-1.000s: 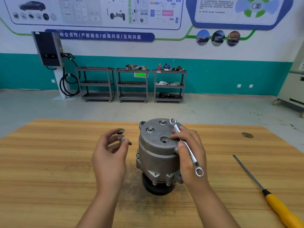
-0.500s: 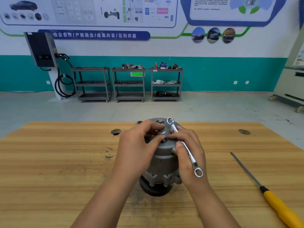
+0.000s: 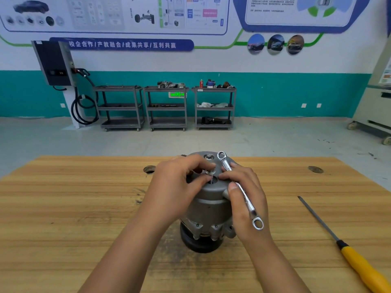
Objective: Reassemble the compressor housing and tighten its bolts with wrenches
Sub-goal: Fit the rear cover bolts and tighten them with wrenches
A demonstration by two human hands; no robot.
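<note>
The compressor (image 3: 208, 205) stands upright at the middle of the table (image 3: 63, 208), its dark pulley end down. The left hand (image 3: 175, 187) pinches a bolt (image 3: 210, 171) sitting on the housing's top face (another bolt (image 3: 209, 156) sits just behind it). The right hand (image 3: 247, 199) grips a wrench (image 3: 240, 189) slantwise, fingertips resting on the housing. A yellow-handled screwdriver (image 3: 338, 243) lies well apart to the right.

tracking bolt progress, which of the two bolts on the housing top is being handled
The nearer bolt, pinched by the left hand; the far bolt by the back rim sits untouched beside the wrench.
</note>
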